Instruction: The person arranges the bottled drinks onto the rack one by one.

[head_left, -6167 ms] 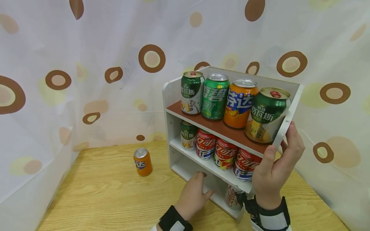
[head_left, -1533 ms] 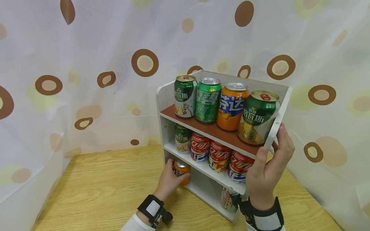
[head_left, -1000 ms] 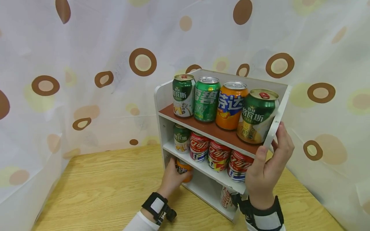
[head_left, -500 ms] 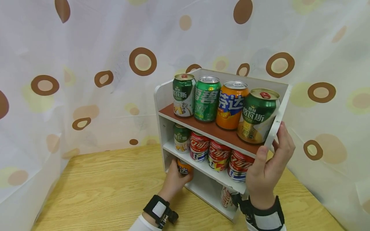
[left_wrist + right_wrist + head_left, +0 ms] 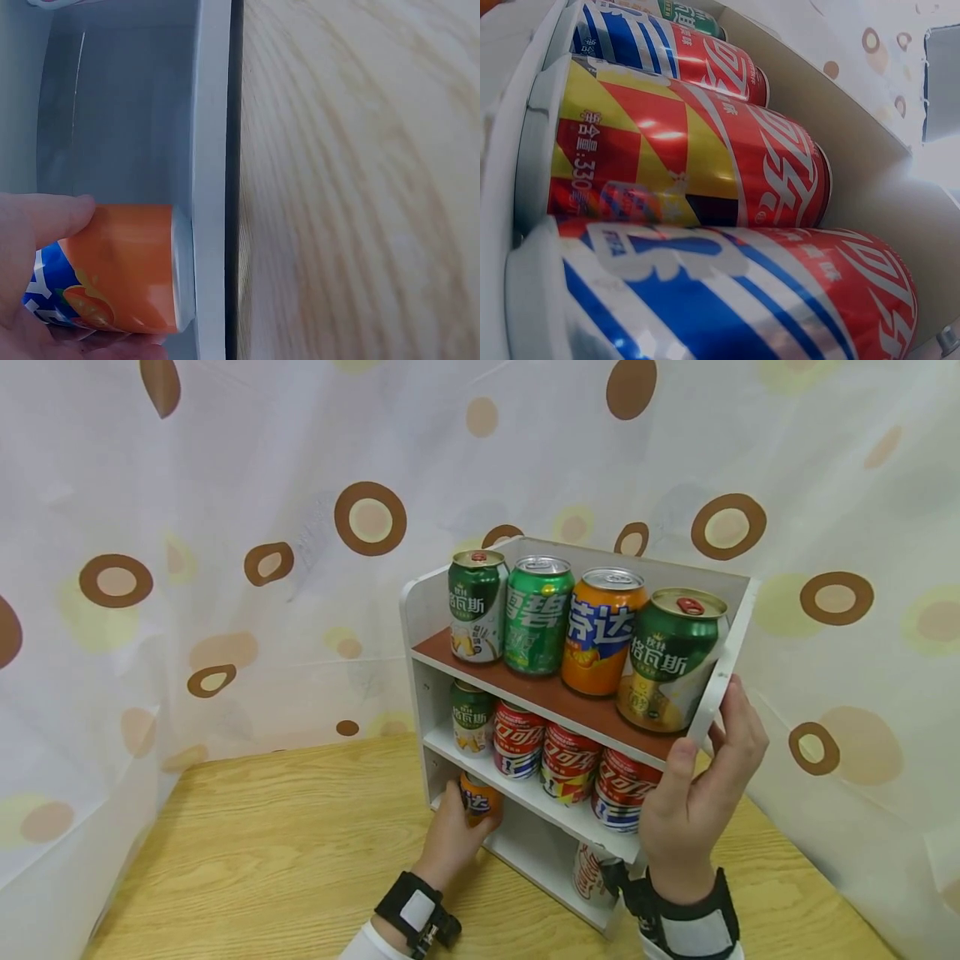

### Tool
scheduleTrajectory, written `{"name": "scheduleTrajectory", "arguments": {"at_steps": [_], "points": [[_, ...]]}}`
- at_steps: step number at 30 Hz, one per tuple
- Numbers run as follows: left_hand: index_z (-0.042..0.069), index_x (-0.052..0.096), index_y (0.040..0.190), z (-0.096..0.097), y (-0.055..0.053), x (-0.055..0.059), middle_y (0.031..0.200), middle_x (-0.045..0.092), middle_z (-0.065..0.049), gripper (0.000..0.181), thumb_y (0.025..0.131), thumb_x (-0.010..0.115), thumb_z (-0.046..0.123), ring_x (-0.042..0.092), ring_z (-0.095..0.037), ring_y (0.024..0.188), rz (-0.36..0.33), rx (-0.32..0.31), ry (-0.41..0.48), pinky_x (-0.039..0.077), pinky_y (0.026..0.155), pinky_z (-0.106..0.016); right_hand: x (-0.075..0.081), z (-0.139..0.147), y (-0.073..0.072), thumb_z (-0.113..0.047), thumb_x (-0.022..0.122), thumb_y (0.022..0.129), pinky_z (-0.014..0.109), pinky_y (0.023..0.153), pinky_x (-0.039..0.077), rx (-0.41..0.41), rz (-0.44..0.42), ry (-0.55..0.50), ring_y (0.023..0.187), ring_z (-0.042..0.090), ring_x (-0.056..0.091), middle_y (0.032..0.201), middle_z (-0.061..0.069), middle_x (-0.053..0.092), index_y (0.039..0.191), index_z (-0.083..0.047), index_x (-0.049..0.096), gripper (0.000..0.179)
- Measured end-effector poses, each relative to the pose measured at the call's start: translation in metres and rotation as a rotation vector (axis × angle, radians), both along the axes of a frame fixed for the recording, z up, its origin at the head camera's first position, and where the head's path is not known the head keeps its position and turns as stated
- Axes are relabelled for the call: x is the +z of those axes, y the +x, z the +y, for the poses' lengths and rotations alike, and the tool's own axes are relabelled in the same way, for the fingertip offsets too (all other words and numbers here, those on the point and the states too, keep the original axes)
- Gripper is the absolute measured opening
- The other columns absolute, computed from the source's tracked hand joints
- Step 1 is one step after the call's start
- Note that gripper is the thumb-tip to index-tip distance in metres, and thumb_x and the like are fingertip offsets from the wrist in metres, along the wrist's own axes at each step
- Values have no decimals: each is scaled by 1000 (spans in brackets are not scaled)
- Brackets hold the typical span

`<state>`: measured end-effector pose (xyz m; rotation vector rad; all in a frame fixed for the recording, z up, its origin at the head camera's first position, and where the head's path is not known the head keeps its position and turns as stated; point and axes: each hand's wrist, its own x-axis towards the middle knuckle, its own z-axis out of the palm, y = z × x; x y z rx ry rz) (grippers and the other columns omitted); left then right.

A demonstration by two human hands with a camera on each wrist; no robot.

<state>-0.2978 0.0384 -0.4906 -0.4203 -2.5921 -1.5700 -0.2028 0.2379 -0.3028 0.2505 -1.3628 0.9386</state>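
Note:
My left hand (image 5: 452,839) grips an orange soda can (image 5: 480,802) at the left end of the bottom level of a white three-level shelf rack (image 5: 532,852). In the left wrist view the thumb and fingers wrap around the orange can (image 5: 131,262), whose base end sits by the bottom board's front lip. The hand hides much of the can in the head view. On the rack's right side panel, my right hand (image 5: 693,797) holds the edge, thumb at the front and fingers on the outer side. The right wrist view shows red cola cans (image 5: 682,150) but not the hand.
Several cans stand along the top level, among them a green can (image 5: 537,618) and an orange can (image 5: 602,635). The middle level holds a green-and-white can (image 5: 472,718) and red cola cans (image 5: 570,764). A white cola can (image 5: 588,872) stands at the bottom right. Wooden table (image 5: 285,843) lies around the rack.
The orange can stood on the table left of the rack; my left hand has since carried it into the bottom level and shifted it slightly deeper. My right hand has stayed on the side panel.

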Motion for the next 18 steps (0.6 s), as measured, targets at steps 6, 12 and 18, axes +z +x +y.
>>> {"name": "scheduleTrajectory", "arguments": {"at_steps": [6, 12, 18], "points": [[1, 41, 140, 1, 3, -2, 129, 62, -20, 66, 90, 81, 17, 64, -34, 118, 20, 2, -27, 53, 104, -52, 0, -1, 0, -38, 49, 107, 31, 109, 39, -1, -8, -3, 133, 28, 42, 141, 21, 48, 137, 18, 41, 64], [2, 41, 143, 5, 6, -2, 130, 62, -20, 68, 90, 81, 17, 64, -34, 119, 31, -26, -33, 53, 103, -52, 1, -1, 1, -37, 49, 107, 31, 110, 40, 0, -9, -14, 132, 27, 43, 142, 20, 48, 137, 18, 41, 63], [3, 42, 143, 11, 9, -2, 128, 64, -19, 69, 89, 81, 21, 66, -32, 116, 29, -51, -52, 55, 100, -49, 1, -2, 1, -35, 49, 107, 31, 109, 40, -2, -17, -14, 132, 26, 43, 142, 20, 48, 137, 17, 41, 61]]}}
